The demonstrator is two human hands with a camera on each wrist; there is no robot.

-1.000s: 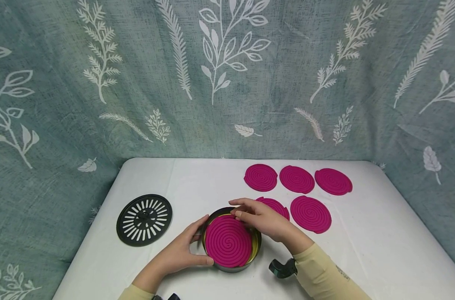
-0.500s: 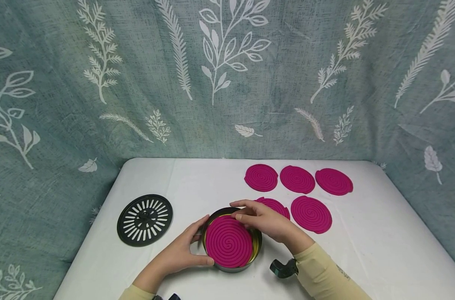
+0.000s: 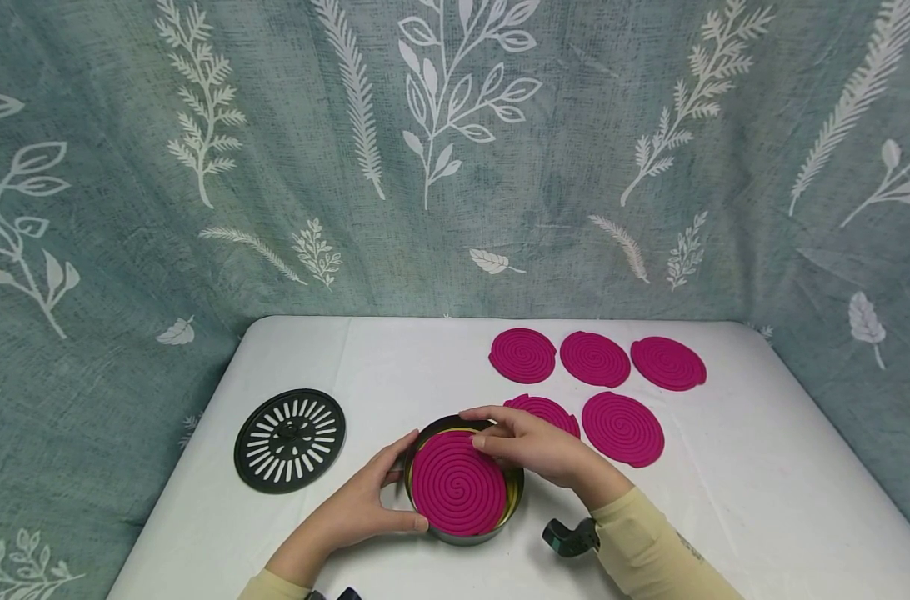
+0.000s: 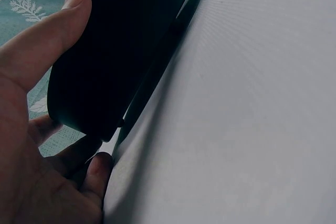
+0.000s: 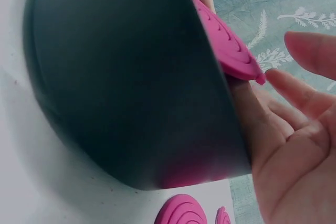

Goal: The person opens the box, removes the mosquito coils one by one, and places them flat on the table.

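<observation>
A magenta mosquito coil (image 3: 458, 483) leans inside a round dark tin (image 5: 131, 87) with a yellowish inside. My left hand (image 3: 365, 500) grips the tin at its left side, thumb at the front and fingers around the back; the left wrist view has the tin (image 4: 115, 40) as a dark shape. My right hand (image 3: 533, 446) reaches over the tin's back right rim. In the right wrist view, the coil's raised end (image 5: 247, 72) sticks out past the rim. Some right fingers go inside below it, one fingertip touches its end, and the thumb stays apart.
Several more magenta coils (image 3: 622, 429) lie flat on the white table (image 3: 395, 358), at the back right. A black slotted round lid (image 3: 290, 440) lies left of the tin. Patterned green cloth (image 3: 455, 167) hangs behind the table.
My right thumb and fingers have shifted slightly right and toward me over the coil's back edge. My left hand and the tin have stayed in place.
</observation>
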